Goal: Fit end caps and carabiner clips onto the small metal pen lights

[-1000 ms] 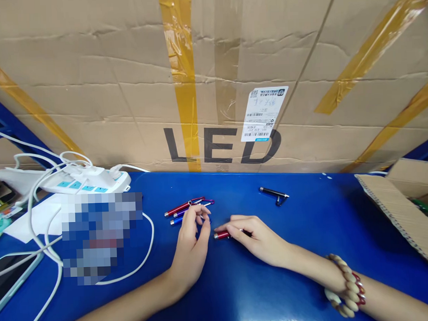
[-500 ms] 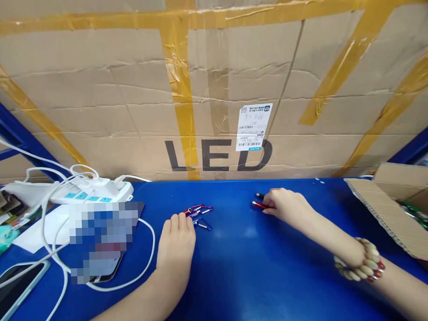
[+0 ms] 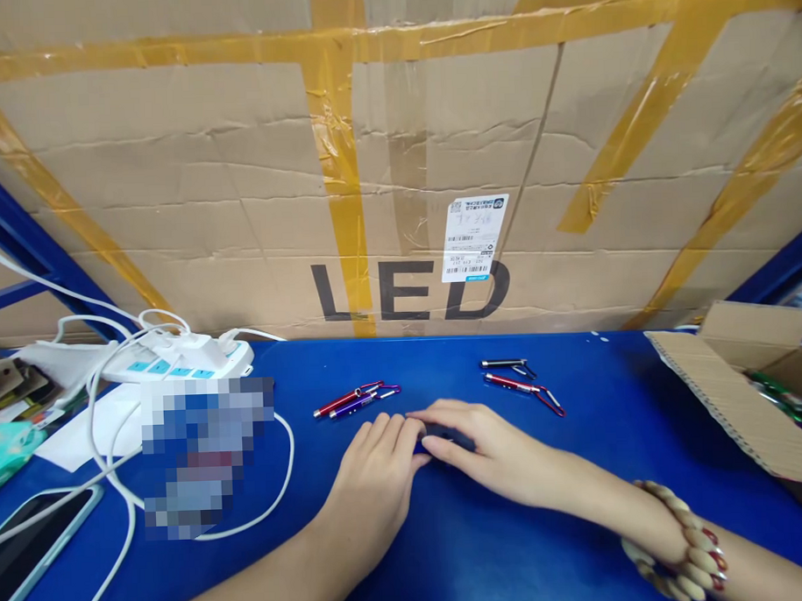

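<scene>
My left hand (image 3: 379, 470) and my right hand (image 3: 488, 439) meet over the middle of the blue tabletop, fingertips touching. Both are closed around a small blue penlight (image 3: 419, 444), mostly hidden by the fingers. In the shaded gap between my right thumb and fingers its shape is hard to make out. Beyond my left hand, a red penlight (image 3: 339, 403) and a purple penlight (image 3: 353, 407) with carabiner clips lie side by side. Past my right hand lie a black penlight (image 3: 501, 364) and another red penlight (image 3: 509, 383), each with its carabiner pointing right.
At the left are a white power strip (image 3: 173, 365), looping white cables (image 3: 293, 444), a blurred-out phone-like item (image 3: 209, 456) and a phone (image 3: 37, 541). An open cardboard box (image 3: 720, 403) holding green items stands at the right. A large taped carton (image 3: 272, 208) closes off the back.
My right hand has left the black and red penlights and moved left to meet my left hand. My left hand has shifted right with the blue penlight, uncovering the red and purple ones.
</scene>
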The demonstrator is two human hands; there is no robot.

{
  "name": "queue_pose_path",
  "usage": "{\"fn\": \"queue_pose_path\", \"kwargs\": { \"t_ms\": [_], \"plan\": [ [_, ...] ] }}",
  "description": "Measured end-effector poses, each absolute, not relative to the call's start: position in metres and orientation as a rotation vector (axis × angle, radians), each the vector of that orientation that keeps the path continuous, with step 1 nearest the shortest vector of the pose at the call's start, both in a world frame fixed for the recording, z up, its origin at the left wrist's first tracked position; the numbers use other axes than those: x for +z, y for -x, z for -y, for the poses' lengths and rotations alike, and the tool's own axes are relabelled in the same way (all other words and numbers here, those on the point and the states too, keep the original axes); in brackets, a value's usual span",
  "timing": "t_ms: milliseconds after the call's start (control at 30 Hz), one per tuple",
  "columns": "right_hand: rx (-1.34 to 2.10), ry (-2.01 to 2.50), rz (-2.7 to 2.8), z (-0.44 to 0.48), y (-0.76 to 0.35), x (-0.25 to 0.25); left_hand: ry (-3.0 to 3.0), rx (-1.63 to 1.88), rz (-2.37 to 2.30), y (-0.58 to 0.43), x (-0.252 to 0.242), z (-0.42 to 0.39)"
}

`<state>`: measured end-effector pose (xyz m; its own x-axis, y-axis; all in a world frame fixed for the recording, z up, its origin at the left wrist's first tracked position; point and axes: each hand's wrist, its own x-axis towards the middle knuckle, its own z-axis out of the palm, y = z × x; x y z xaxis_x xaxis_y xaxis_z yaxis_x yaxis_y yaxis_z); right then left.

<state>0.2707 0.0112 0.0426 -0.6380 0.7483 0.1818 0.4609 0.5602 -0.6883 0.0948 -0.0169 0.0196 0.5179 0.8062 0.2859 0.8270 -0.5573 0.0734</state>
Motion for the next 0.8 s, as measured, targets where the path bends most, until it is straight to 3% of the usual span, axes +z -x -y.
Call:
{"fn": "queue_pose_path", "kwargs": {
  "t_ms": [100, 200, 467, 667, 800],
  "plan": [
    [1.255, 0.887, 2.179, -0.006, -0.263, 0.032, 2.72, -0.703, 1.348, -0.094, 0.015, 0.018],
    [1.449, 0.87, 2.078, -0.008, -0.263, 0.026, 2.839, -0.936, 1.342, -0.093, 0.012, 0.016],
    [1.1, 1.015, 2.005, -0.019, -0.268, 0.022, 2.952, -1.598, 1.951, -0.093, 0.008, 0.009],
    [1.557, 0.997, 1.942, -0.019, -0.267, 0.014, 2.978, -1.729, 1.886, -0.091, 0.003, 0.008],
    [1.515, 0.998, 1.937, -0.023, -0.27, 0.013, 3.008, -1.691, 1.877, -0.091, 0.003, 0.008]
  ]
}}
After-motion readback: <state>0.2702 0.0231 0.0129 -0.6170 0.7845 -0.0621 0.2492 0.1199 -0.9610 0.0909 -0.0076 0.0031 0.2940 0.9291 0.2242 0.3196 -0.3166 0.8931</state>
